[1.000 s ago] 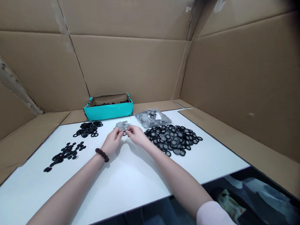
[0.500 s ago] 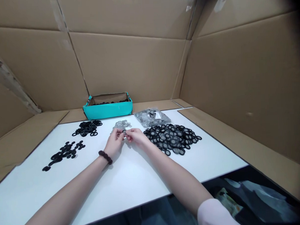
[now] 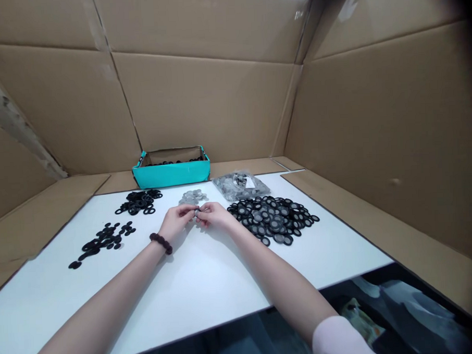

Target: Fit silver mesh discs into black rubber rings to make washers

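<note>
Fingertips of my left hand [image 3: 178,220] and my right hand [image 3: 215,216] meet over the middle of the white table, both closed on one small round piece. This disc [image 3: 197,212] looks grey with a dark edge; the fingers cover most of it. Just beyond the hands lies a small pile of pale grey, translucent discs [image 3: 193,196]. Right of my right hand spreads a large heap of black rings with grey centres [image 3: 275,219]. To the left are a pile of black rings [image 3: 139,203] and, nearer, a scatter of small black discs [image 3: 105,238].
A teal box [image 3: 171,174] with black pieces inside stands at the back edge. Beside it lies a clear plastic bag [image 3: 241,185] of grey pieces. Cardboard walls [image 3: 209,105] enclose the white table [image 3: 209,287] at the back and sides. Plastic wrapping [image 3: 413,305] shows below the front edge.
My left hand has turned slightly and shifted a little left at the wrist. Both hands still pinch the small disc, now tilted differently. The piles look the same.
</note>
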Motion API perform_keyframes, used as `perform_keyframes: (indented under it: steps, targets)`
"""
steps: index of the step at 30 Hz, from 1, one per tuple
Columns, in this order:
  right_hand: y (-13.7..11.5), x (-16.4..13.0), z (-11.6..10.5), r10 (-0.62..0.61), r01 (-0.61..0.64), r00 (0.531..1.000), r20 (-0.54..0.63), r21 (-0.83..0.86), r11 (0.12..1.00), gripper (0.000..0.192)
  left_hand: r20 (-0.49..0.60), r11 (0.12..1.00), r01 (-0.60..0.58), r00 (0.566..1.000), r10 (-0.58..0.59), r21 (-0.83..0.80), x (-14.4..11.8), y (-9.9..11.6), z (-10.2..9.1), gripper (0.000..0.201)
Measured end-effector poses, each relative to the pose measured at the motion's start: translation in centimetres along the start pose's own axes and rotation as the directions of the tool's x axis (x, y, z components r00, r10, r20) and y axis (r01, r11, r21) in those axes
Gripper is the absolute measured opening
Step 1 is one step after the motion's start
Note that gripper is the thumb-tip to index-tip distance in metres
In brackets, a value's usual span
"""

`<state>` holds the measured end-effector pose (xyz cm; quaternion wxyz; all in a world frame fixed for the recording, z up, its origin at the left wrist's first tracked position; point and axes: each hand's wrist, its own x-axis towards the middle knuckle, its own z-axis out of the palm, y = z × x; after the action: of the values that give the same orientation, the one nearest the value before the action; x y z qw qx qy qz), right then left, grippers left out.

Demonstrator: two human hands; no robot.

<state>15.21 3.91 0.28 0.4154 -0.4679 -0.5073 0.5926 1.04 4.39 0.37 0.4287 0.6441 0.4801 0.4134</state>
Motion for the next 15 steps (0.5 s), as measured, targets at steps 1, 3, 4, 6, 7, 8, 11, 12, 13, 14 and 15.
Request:
perform_keyframes:
  steps: [1, 3, 4, 6, 7, 8, 11, 12, 13, 14, 15]
  targets:
    - [0.02, -0.02, 0.01, -0.007, 0.007, 1.0, 0.003, 0.003, 1.0, 0.019, 0.008, 1.0, -0.002, 1.0, 0.002, 0.001, 0.03, -0.01, -0.08, 0.029]
    - [0.02, -0.09, 0.03, -0.007, 0.007, 1.0, 0.007, 0.0, 1.0, 0.018, 0.014, 1.0, -0.014, 1.0, 0.014, 0.012, 0.05, -0.06, -0.17, 0.03]
    - [0.02, -0.12, 0.02, -0.003, 0.003, 1.0, 0.002, -0.006, 1.0, 0.018, 0.016, 0.999, -0.025, 1.0, 0.025, 0.026, 0.04, -0.11, -0.18, 0.031]
    - [0.1, -0.17, -0.01, 0.008, -0.008, 1.0, -0.013, -0.037, 0.999, 0.016, 0.022, 0.996, -0.056, 0.998, 0.055, 0.072, -0.02, -0.25, -0.15, 0.032]
    - [0.18, -0.18, -0.04, 0.011, -0.011, 1.0, -0.015, -0.061, 0.998, 0.015, 0.024, 0.992, -0.073, 0.997, 0.071, 0.1, -0.06, -0.33, -0.12, 0.031]
    - [0.29, -0.17, -0.06, 0.01, -0.011, 1.0, -0.013, -0.094, 0.996, 0.014, 0.023, 0.988, -0.089, 0.996, 0.087, 0.129, -0.1, -0.4, -0.1, 0.029]
    - [0.6, -0.15, -0.14, -0.073, 0.06, 0.997, -0.032, -0.3, 0.952, 0.012, 0.012, 0.967, -0.124, 0.992, 0.124, 0.221, -0.21, -0.45, -0.12, 0.02]
    - [0.61, -0.16, -0.18, -0.132, 0.103, 0.99, -0.049, -0.391, 0.914, 0.011, 0.007, 0.959, -0.131, 0.991, 0.134, 0.252, -0.24, -0.4, -0.15, 0.018]
    - [0.57, -0.18, -0.24, -0.192, 0.141, 0.979, -0.063, -0.473, 0.87, 0.009, 0.0, 0.95, -0.133, 0.99, 0.139, 0.281, -0.25, -0.32, -0.19, 0.016]
    - [0.47, -0.2, -0.32, -0.244, 0.17, 0.967, -0.071, -0.533, 0.829, 0.008, -0.009, 0.944, -0.128, 0.991, 0.137, 0.304, -0.26, -0.22, -0.23, 0.015]
    - [0.33, -0.22, -0.42, -0.277, 0.19, 0.958, -0.072, -0.566, 0.802, 0.007, -0.014, 0.941, -0.116, 0.992, 0.127, 0.317, -0.27, -0.11, -0.25, 0.015]
